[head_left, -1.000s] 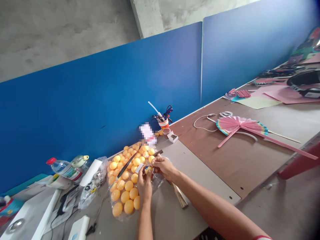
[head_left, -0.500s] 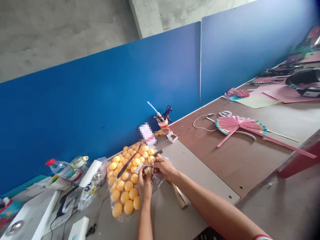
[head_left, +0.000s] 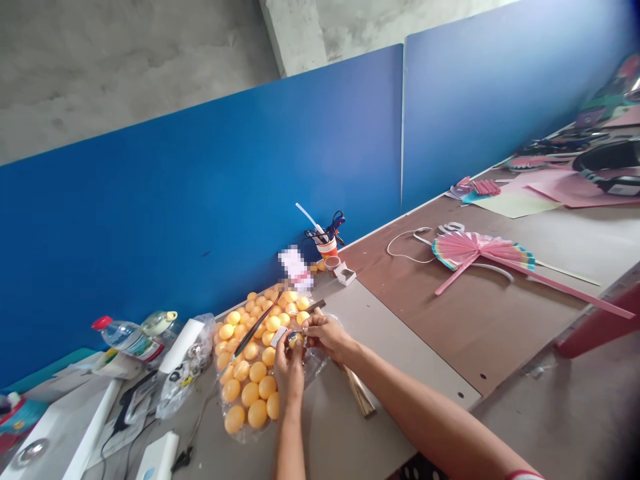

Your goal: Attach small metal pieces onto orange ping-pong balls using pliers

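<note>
My left hand (head_left: 290, 363) is closed round a small shiny ball (head_left: 295, 339), dark with a gold part, above the right edge of a clear bag of orange balls (head_left: 257, 413). My right hand (head_left: 324, 333) is pinched just right of the ball; whatever its fingertips hold is too small to make out. A long dark strip (head_left: 257, 325) lies across the bag. Beneath my right wrist, thin gold-brown sticks (head_left: 359, 393) rest on the table.
A cup of tools (head_left: 327, 248) and a small open box (head_left: 345, 274) stand by the blue partition (head_left: 200, 220). At left are a red-capped bottle (head_left: 127, 340) and a white box (head_left: 159, 459). A pink paper fan (head_left: 460, 250) lies at right.
</note>
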Tool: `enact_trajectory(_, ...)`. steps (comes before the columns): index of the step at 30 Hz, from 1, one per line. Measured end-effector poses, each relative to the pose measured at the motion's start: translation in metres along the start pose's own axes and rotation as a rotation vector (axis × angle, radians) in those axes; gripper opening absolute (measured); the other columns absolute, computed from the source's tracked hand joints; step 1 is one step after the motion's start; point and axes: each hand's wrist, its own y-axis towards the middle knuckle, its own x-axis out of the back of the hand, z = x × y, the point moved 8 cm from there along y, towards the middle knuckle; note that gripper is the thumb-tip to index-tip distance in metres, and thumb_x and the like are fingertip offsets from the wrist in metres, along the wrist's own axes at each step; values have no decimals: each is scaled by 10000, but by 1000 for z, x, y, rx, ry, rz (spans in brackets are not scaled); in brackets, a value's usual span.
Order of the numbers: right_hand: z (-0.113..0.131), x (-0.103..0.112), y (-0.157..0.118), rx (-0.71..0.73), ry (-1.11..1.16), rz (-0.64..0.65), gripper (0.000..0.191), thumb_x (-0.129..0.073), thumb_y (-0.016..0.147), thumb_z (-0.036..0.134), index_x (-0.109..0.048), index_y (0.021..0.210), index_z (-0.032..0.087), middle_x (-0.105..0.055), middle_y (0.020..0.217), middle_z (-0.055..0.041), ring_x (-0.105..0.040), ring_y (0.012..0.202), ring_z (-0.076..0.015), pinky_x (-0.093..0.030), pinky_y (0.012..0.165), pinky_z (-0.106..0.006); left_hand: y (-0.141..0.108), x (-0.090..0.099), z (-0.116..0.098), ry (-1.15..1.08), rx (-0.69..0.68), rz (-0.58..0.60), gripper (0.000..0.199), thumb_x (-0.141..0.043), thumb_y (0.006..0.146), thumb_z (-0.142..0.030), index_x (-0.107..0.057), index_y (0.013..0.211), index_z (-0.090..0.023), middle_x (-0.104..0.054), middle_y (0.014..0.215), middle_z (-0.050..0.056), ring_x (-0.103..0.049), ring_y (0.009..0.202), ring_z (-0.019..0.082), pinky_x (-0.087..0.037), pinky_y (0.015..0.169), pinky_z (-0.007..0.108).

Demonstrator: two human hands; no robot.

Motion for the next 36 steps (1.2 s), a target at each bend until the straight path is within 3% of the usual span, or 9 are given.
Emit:
enact_trajectory(14, 3, -7, -6, -25, -133, 34, 182, -758, 599, 241, -583, 631, 205, -597, 607, 37, -534, 580, -109, -450, 628, -241, 4, 1, 3, 58, -50, 11, 586, -722, 747, -603, -665, 1171, -203, -680, 1317, 146, -602, 1273, 323, -488, 1062, 434)
enact_trajectory(21, 5, -5, -6, -26, -215, -3, 220, -795, 603, 254, -585, 629, 195, -584, 576, 27, -480, 557, -101, -424, 599, -235, 0, 2, -3, 111, -74, 6, 549, -705, 787, -561, -666, 1204, -207, -675, 1329, 141, -599, 1270, 314, -481, 1058, 426)
enact_trajectory(30, 4, -7, -6, -7, -184, 62, 144, -753, 616, 211, -611, 610, 188, -572, 558, 31, -433, 518, -79, -378, 552, -221, 0, 5, -3, 183, -85, -6, 522, -684, 807, -561, -675, 1202, -220, -674, 1333, 145, -624, 1238, 325, -482, 1052, 464)
enact_trajectory(36, -1, -5, -4, -43, -133, 44, 151, -758, 577, 203, -614, 615, 183, -587, 577, 36, -476, 534, -76, -429, 577, -216, -2, 4, -6, 193, -106, -23, 536, -684, 796, -566, -670, 1198, -212, -691, 1299, 148, -643, 1205, 319, -509, 1023, 452)
